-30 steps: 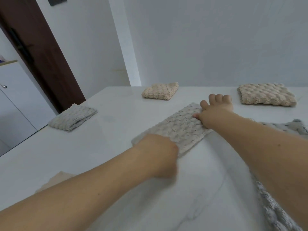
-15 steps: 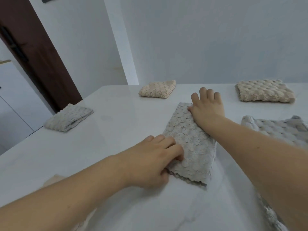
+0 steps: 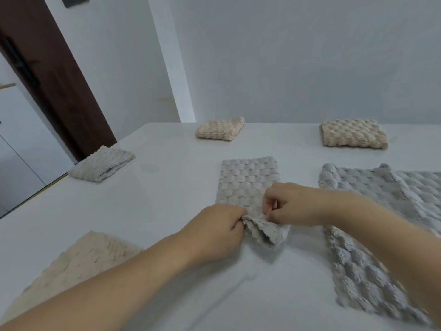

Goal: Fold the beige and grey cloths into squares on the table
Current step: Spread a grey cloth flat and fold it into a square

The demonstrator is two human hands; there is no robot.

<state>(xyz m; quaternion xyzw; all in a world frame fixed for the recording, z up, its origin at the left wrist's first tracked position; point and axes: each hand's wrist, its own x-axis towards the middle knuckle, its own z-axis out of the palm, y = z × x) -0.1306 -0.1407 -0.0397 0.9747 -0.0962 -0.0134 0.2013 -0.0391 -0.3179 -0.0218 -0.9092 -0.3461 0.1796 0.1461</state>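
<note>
A light grey textured cloth [image 3: 248, 180], folded into a long strip, lies in the middle of the white table [image 3: 167, 187]. My left hand [image 3: 214, 232] pinches its near left corner. My right hand [image 3: 291, 204] pinches its near right edge, and the near end is lifted and bunched between the two hands. An unfolded grey cloth [image 3: 372, 211] lies spread at the right, partly under my right forearm. An unfolded beige cloth [image 3: 78, 261] lies at the near left, partly hidden by my left arm.
Three folded cloths sit farther off: a grey one [image 3: 102, 163] at the left edge, a beige one [image 3: 220, 132] at the back middle, a beige one [image 3: 353, 133] at the back right. A dark door [image 3: 47, 68] stands beyond the table's left side.
Both hands have drawn back to the near end of the strip. They lay flat on it before and now pinch it and lift that end off the table.
</note>
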